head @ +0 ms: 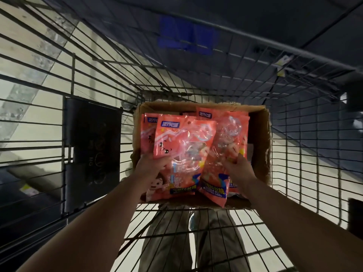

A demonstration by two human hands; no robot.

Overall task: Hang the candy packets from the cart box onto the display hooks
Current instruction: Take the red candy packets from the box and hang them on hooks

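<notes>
candy packets (235, 118) are stacked in the cardboard box (259, 146) inside the wire cart (294, 154). over the box's left half, the left packet (172, 140) is gripped by the left hand (153, 165). over its right half, the right packet (214, 173) is gripped by the right hand (237, 167). long axes run from near wall to far wall, headers away from both hands. at least five packets are counted, and one box. no hooks are seen.

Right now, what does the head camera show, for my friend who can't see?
A person's left hand and right hand each grip pink packets at a box inside a wire cart. No hooks show.
</notes>
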